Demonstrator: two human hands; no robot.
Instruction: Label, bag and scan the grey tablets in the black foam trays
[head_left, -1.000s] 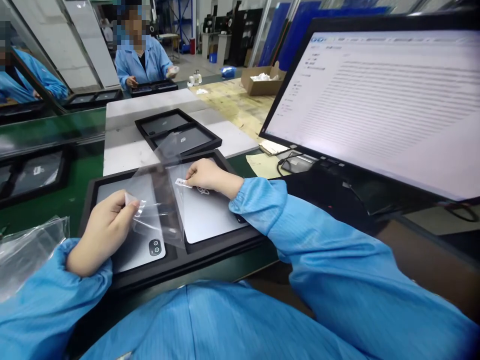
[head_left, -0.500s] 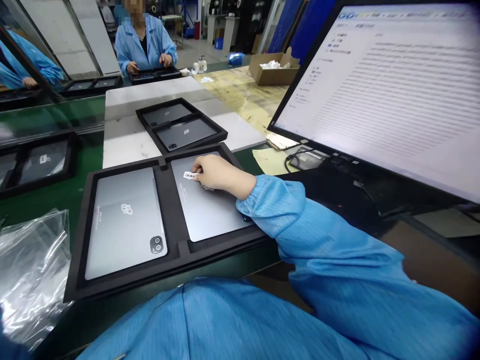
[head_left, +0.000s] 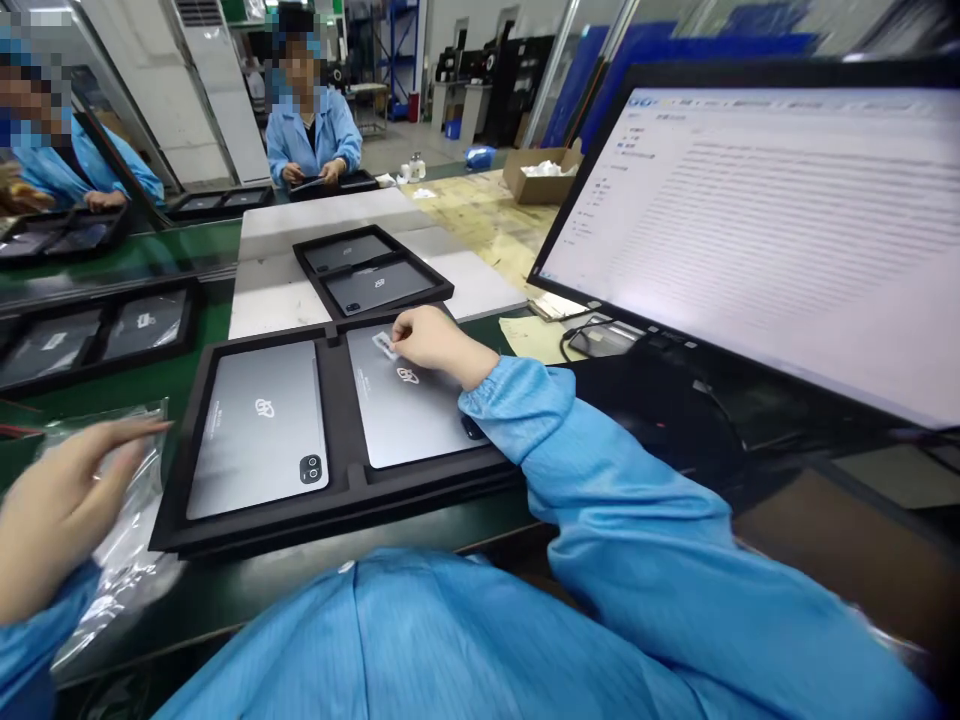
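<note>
My right hand [head_left: 429, 342] pinches a small white label [head_left: 385, 345] by its edge, over the upper part of a grey tablet [head_left: 397, 425]. That tablet lies back up in the right recess of a black foam tray [head_left: 349, 430]. A second grey tablet [head_left: 262, 430], with a white logo and a dark camera block, fills the left recess. At the left edge my left hand [head_left: 71, 500] is in the air with its fingers stretched out, slightly blurred and holding nothing. Clear plastic bags [head_left: 139, 570] lie beneath and beside it.
Another black tray [head_left: 450, 292] with two tablets sits on a white board [head_left: 274, 290]. More bagged tablets [head_left: 142, 322] rest in a tray at left. A monitor [head_left: 765, 240] stands at right. Two co-workers in blue coats [head_left: 315, 130] sit beyond.
My left hand has come into view from the left, over the plastic bags. My right hand still pinches the label, now turned, and the logo on the right tablet shows.
</note>
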